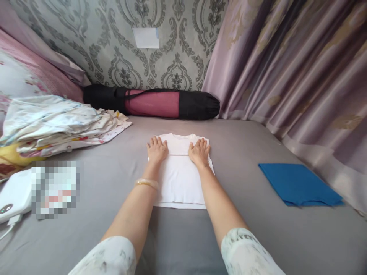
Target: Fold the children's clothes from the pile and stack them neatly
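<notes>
A white garment (180, 179), perhaps a shirt, lies on the grey bed sheet (114, 191) in front of me, with a folded-over band across its far part. My left hand (157, 149) rests flat on its far left edge, fingers spread. On the far right edge, my right hand (200, 151) lies flat in the same way, fingers pointing away from me. Neither hand grips the cloth. A pale bangle (146, 183) circles my left wrist.
A folded blue cloth (299, 184) lies at right. Piled patterned fabric (63, 122), a white power bank (17, 193) with a cable and a blurred-out object (56, 189) are at left. A black and pink long bag (151, 103) lies along the wall, beside curtains (286, 68).
</notes>
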### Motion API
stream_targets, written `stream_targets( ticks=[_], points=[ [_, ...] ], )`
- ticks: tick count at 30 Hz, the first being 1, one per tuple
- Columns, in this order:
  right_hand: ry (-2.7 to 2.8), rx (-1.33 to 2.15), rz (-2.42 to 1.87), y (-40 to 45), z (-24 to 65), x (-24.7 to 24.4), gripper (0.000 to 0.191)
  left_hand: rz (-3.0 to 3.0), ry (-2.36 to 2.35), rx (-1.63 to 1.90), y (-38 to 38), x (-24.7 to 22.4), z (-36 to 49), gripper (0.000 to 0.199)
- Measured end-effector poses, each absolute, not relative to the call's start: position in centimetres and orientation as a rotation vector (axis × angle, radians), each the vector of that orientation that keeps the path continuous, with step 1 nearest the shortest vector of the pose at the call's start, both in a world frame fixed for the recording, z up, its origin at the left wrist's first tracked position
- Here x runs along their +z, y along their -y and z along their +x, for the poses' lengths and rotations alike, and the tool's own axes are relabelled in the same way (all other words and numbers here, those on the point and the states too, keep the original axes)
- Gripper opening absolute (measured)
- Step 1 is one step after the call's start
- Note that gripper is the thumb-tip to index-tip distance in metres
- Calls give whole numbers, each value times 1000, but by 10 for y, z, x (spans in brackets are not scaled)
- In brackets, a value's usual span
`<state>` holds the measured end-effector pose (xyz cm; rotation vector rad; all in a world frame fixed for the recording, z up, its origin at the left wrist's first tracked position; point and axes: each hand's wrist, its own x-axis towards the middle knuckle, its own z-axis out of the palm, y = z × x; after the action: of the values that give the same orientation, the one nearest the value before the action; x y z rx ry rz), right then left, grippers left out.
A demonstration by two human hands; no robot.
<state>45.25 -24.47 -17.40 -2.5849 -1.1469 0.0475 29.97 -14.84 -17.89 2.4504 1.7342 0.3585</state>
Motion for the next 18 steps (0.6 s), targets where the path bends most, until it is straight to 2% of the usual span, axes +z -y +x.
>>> stream_targets(
  ticks=[11,15,18],
  points=[
    [1247,362,-2633,246,468,-156,68,2437,-1618,140,133,-168,291,70],
    [1388,89,-2565,248,478,-149,59,2525,-1558,129,128,-160,289,66],
    [1676,-5,-2416,245,484,-152,58,2783,-1308,181,129,-161,294,62]
  ],
)
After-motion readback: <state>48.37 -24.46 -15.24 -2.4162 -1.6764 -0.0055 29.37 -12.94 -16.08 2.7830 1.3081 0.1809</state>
